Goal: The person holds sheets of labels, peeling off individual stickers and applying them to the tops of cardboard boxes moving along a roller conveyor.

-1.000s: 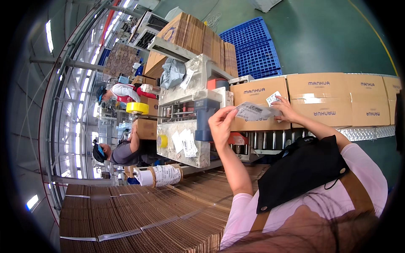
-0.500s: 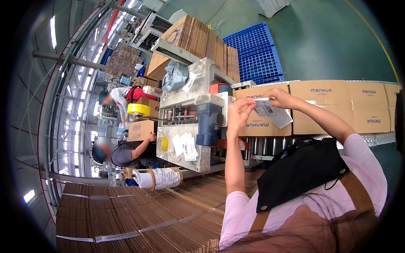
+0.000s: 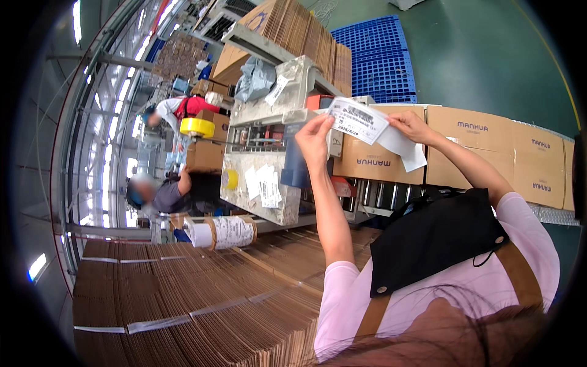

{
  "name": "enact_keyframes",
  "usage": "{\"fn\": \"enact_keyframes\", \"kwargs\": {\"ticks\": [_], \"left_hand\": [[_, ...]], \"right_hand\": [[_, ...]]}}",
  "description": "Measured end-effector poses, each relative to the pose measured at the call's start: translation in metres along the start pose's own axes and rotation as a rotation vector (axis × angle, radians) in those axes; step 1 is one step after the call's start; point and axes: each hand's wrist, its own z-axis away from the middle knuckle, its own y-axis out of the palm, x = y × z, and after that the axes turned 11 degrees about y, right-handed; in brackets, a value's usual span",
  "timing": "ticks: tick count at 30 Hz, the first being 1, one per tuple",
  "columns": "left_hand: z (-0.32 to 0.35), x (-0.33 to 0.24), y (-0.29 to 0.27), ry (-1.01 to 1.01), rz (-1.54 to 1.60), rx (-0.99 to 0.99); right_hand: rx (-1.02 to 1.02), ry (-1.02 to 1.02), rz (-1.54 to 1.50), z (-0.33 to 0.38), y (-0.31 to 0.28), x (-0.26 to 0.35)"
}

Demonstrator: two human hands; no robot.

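A white printed label (image 3: 359,120) is stretched flat between my two hands, above the taped cardboard carton (image 3: 373,165) on the conveyor. My left hand (image 3: 313,139) pinches its left end with thumb and fingers. At the right end, my right hand (image 3: 409,126) is closed on the same label. A blank white strip (image 3: 406,150) hangs below my right hand; whether it is backing paper or part of the label I cannot tell.
More cartons (image 3: 477,140) line the roller conveyor (image 3: 382,194) on the right. A taping machine (image 3: 263,189) carries loose labels (image 3: 267,186) and yellow tape (image 3: 230,179). Flat cardboard (image 3: 183,293), a label roll (image 3: 229,232) and a blue pallet (image 3: 380,61) surround it. Two co-workers (image 3: 174,196) stand beyond.
My hands have moved apart, the left one leftward. The label has turned from a folded, slanted position to stretched out with its printed side showing. A co-worker's arm has shifted at a carton.
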Motion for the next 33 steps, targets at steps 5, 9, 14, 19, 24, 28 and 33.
{"fn": "enact_keyframes", "kwargs": {"ticks": [5, 9, 14, 19, 24, 28, 33], "left_hand": [[0.009, 0.009, -0.074, -0.067, 0.272, -0.645], [0.039, 0.028, -0.156, 0.046, 0.121, -1.146], [0.089, 0.111, -0.243, -0.049, -0.146, -1.411], [0.126, 0.116, -0.236, -0.283, -0.841, -1.129], [0.108, -0.004, -0.029, -0.405, 0.044, -0.290], [0.125, 0.049, 0.068, -0.966, 0.896, 0.357], [0.110, 0.047, 0.087, -0.519, 0.828, 0.076]], "right_hand": [[-0.297, -0.096, 0.063, -0.008, -0.012, -0.014], [-0.348, -0.097, -0.026, -0.008, -0.022, -0.015], [-0.276, -0.024, -0.071, -0.010, -0.012, -0.024], [-0.240, -0.087, -0.073, 0.000, -0.001, 0.000], [-0.270, -0.293, 0.077, 0.029, -0.014, 0.012], [-0.096, -0.666, 0.133, 0.047, 0.005, 0.033], [-0.034, -0.481, 0.234, 0.098, -0.011, 0.048]]}}
